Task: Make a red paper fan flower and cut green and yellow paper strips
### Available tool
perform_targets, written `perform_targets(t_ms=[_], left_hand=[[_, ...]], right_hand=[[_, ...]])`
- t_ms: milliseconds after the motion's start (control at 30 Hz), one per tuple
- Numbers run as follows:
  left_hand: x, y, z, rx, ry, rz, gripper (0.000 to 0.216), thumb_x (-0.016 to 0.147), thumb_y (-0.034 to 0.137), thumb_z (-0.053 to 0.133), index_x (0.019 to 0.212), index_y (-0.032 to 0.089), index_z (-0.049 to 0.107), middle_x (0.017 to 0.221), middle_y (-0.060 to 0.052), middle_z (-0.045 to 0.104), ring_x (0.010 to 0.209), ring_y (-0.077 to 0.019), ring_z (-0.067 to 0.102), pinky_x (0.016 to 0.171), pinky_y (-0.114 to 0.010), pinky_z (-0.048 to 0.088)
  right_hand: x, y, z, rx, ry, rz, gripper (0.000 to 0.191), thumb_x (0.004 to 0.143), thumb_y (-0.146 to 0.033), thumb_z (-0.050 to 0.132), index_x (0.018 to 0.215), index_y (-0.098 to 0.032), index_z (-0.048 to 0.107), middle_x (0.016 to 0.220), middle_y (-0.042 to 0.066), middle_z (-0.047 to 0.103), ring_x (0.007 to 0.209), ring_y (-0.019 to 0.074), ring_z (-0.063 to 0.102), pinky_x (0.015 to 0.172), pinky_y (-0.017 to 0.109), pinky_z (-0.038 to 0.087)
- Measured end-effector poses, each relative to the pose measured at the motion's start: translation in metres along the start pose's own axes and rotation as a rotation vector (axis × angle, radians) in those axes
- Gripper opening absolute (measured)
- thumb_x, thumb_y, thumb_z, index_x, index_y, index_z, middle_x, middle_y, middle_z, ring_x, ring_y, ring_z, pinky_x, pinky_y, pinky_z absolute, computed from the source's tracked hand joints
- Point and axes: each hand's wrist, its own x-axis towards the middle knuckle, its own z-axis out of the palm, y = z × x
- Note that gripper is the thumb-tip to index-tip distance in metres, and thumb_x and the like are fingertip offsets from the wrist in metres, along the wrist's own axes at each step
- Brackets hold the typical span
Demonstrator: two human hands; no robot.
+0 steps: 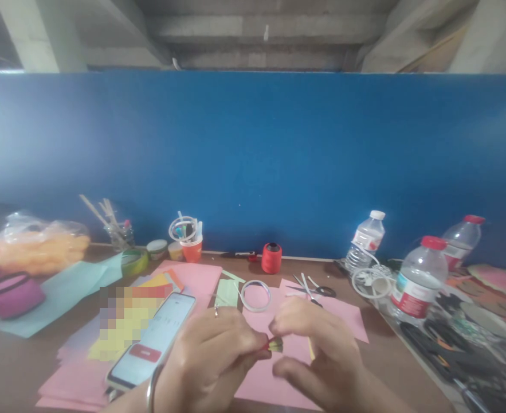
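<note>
My left hand [218, 350] pinches a small red and yellow-green piece [275, 344] that looks like folded paper; most of it is hidden by the fingers. Just to its right is my right hand [321, 344], with thumb and forefinger apart around the free end. Whether the forefinger touches the piece I cannot tell. Below both hands lies a pink paper sheet [257, 378]. A pale ring [256, 308], perhaps a roll of tape, rests beyond the left hand, beside a light green paper [228, 292]. Scissors [324, 291] lie behind the right hand.
A phone [153, 338] lies on stacked coloured papers [72, 367] at left. Along the back stand a cup of pens [191, 250] and a red thread spool [271, 259]. Plastic bottles [420, 281] and clutter fill the right; a bag of orange material [33, 246] sits far left.
</note>
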Motion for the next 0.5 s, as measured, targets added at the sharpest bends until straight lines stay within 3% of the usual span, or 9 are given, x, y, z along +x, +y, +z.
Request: perform_targets(t_ms=[67, 167, 233, 367, 500], left_hand=[[0.001, 0.001, -0.001, 0.003, -0.019, 0.011, 0.013, 0.077, 0.006, 0.052, 0.082, 0.017, 0.057, 0.066, -0.002, 0.062, 0.057, -0.0127, 0.055, 0.053, -0.025, 0.043], [0.004, 0.001, -0.001, 0.033, -0.088, 0.001, 0.011, 0.078, 0.008, 0.052, 0.079, 0.018, 0.057, 0.063, 0.001, 0.060, 0.054, -0.0114, 0.053, 0.051, -0.023, 0.041], [0.005, 0.001, -0.002, 0.032, -0.134, -0.039, 0.011, 0.080, 0.009, 0.051, 0.079, 0.019, 0.057, 0.064, 0.002, 0.061, 0.055, -0.0103, 0.054, 0.052, -0.022, 0.041], [0.009, 0.001, -0.006, 0.011, -0.079, -0.145, 0.008, 0.076, 0.014, 0.059, 0.082, 0.019, 0.058, 0.065, 0.003, 0.063, 0.055, -0.0096, 0.056, 0.053, -0.020, 0.044], [0.011, 0.002, -0.010, -0.029, -0.028, -0.101, 0.012, 0.071, 0.015, 0.065, 0.081, 0.017, 0.059, 0.065, -0.001, 0.064, 0.058, -0.0127, 0.058, 0.056, -0.024, 0.047]], right_hand=[[0.000, 0.000, 0.000, -0.068, -0.022, -0.019, 0.030, 0.069, -0.025, 0.069, 0.094, -0.014, 0.056, 0.076, 0.007, 0.061, 0.069, 0.0168, 0.055, 0.061, 0.030, 0.048], [0.000, 0.000, 0.002, -0.100, -0.047, -0.062, 0.009, 0.077, -0.015, 0.059, 0.086, -0.014, 0.058, 0.064, 0.003, 0.059, 0.058, 0.0127, 0.052, 0.052, 0.025, 0.044], [0.000, 0.000, 0.003, -0.112, -0.032, -0.087, 0.007, 0.079, -0.010, 0.054, 0.081, -0.014, 0.059, 0.059, 0.002, 0.056, 0.053, 0.0115, 0.050, 0.047, 0.023, 0.040], [0.001, -0.003, -0.001, -0.109, 0.059, -0.096, 0.011, 0.082, -0.011, 0.048, 0.078, -0.014, 0.058, 0.061, 0.003, 0.055, 0.053, 0.0120, 0.048, 0.047, 0.024, 0.040], [0.003, -0.007, -0.005, -0.133, 0.101, -0.118, 0.013, 0.082, -0.010, 0.046, 0.077, -0.013, 0.058, 0.061, 0.005, 0.053, 0.053, 0.0125, 0.047, 0.047, 0.026, 0.039]])
